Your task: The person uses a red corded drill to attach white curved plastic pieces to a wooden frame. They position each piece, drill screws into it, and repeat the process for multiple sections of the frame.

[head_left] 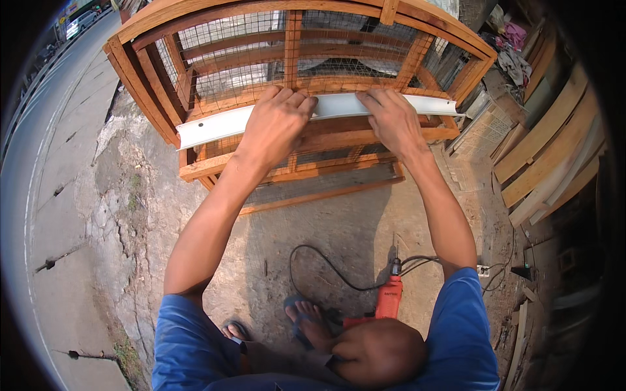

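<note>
A long white metal strip point(218, 126) with a small dark hole near its left end lies across the front of a wooden cage point(293, 49) with wire mesh sides. My left hand point(277, 120) is closed over the strip left of its middle, thumb pointing inward. A short way to the right, my right hand point(391, 120) grips the same strip, its fingers curled over the top edge. The undersides of both grips are hidden. Below the strip, the cage's lower wooden rails point(326, 140) jut toward me.
A red corded drill point(389, 296) with a long bit lies on the concrete by my feet, its black cable point(332, 266) looping leftward. Wooden planks point(548, 133) lean in a stack on the right. At the left a road point(32, 163) runs past, with a vehicle point(81, 24) far off.
</note>
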`<state>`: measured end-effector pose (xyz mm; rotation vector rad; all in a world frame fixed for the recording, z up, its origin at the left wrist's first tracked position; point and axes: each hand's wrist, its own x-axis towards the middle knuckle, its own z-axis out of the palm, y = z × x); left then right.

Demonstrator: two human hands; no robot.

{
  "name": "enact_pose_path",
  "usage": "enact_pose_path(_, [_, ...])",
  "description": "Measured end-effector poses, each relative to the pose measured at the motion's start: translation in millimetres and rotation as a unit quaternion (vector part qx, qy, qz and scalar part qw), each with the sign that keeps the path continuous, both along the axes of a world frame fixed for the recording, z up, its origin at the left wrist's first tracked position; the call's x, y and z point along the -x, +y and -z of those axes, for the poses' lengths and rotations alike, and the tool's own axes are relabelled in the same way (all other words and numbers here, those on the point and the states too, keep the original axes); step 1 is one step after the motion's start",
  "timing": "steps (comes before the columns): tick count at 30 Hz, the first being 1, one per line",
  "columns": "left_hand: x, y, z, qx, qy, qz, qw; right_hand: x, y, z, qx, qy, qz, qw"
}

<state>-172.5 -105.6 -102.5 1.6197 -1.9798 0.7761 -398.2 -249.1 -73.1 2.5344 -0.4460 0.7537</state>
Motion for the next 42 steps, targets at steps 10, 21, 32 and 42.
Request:
enact_pose_path(10, [-0.9,1.2,-14.4,-0.075,0.035,-0.005,0.997,-4.6,12.3,-15.2,-0.013,0.049,0.053,0.997])
enact_pose_path(21, [-21.7,26.4,14.6,0.064,0.003,0.000,0.998,-3.6,19.3,3.8,0.041,0.006,0.019,0.999])
enact_pose_path(32, [-31.4,27.2,10.6,0.004,-0.029,-0.045,0.999,-15.7,16.9,-1.4,-0.013,0.042,0.074,0.996])
enact_pose_path(42, [-32.2,28.0,-8.3,-0.060,0.011,-0.042,0.997,-18.1,19.5,1.7,0.020,0.045,0.091,0.995])
